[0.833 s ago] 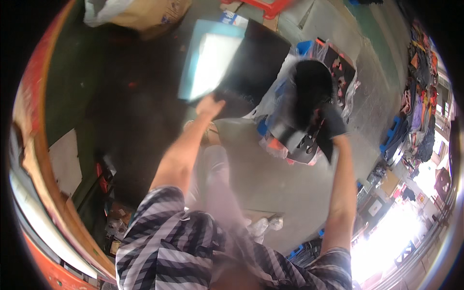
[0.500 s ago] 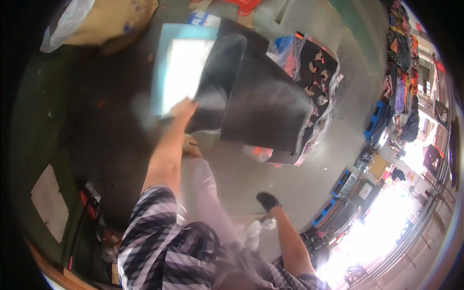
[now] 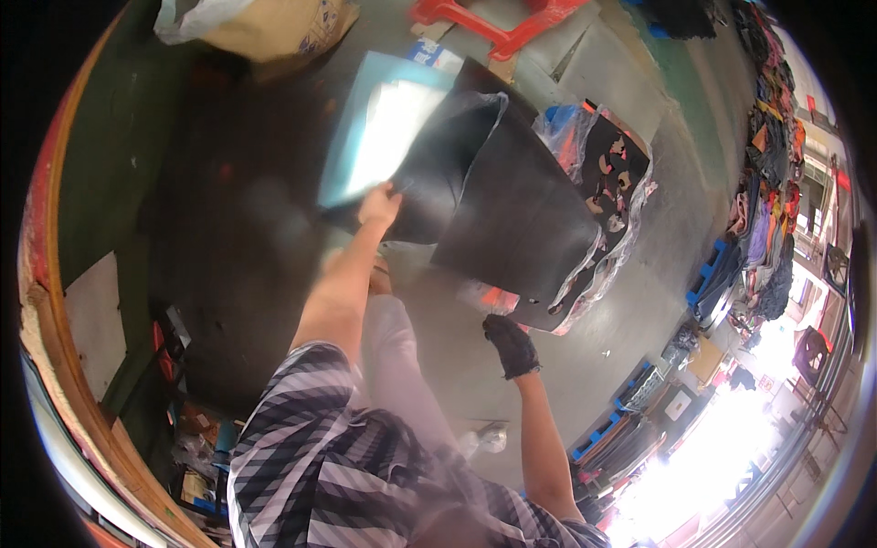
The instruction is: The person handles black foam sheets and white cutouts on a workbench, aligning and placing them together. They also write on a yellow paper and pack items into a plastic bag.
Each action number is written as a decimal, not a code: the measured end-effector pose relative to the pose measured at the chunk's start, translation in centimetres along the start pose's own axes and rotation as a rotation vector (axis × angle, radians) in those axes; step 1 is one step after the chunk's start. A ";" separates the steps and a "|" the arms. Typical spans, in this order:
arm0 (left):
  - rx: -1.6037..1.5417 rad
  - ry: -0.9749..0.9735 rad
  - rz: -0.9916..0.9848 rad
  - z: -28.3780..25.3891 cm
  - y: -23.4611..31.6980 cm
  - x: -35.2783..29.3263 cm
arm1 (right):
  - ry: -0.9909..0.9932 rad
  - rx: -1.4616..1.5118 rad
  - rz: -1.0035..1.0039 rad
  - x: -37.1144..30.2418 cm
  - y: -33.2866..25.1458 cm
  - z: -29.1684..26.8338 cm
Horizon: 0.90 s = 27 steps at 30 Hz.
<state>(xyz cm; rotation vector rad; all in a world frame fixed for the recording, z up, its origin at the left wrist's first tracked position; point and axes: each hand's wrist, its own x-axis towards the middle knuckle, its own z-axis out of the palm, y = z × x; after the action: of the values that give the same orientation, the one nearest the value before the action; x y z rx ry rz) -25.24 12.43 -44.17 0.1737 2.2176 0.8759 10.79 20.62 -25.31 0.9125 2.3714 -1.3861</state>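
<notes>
"What's just changed?"

"The right hand (image 3: 512, 349). Moments ago it is up at the far side of the black sheet (image 3: 525, 205); now, in its black glove, it is off it, between four and five o'clock from the middle of the view, just beside the sheet's lower side."

"And its fingers?"

"Close together, pointing toward eleven. I see nothing in them, but the dark glove hides how far they are curled; I can't tell."

"The left hand (image 3: 378, 206)?"

"Bare, at eleven o'clock, thumb and fingers narrowed on the sheet's near-left edge. So the left alone has hold of it now, which leaves the right one free."

"Where does the sheet lie?"

"Around one o'clock. A blur a moment ago, it is now spread out, its far part over the cut sheet (image 3: 630, 163) at two. An edge crosses its middle; I can't tell whether that's a fold or a second layer."

"Anything else near?"

"The blue sheet (image 3: 340, 164) at eleven, just beyond the left hand, and the red frame (image 3: 505, 41) at twelve, well apart from both hands."
</notes>
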 end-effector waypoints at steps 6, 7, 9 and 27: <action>0.359 0.018 0.320 1.6 -2.4 -0.1 | -0.191 -0.330 -0.162 -2.4 4.6 3.8; 0.373 0.066 0.340 2.0 -2.0 0.2 | -0.264 -0.327 -0.166 -3.4 6.5 4.8; 0.383 0.206 0.421 2.6 -1.2 0.8 | -0.439 -0.164 0.256 -6.6 9.8 7.0; 0.453 -0.101 0.135 6.5 2.1 -4.9 | -0.177 -0.607 -0.199 -2.8 2.7 1.8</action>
<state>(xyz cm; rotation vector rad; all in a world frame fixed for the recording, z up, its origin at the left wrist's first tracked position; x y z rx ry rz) -17.56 15.75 -43.23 0.5741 2.2970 0.4082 14.53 18.93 -26.75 0.3797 2.5538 -0.6767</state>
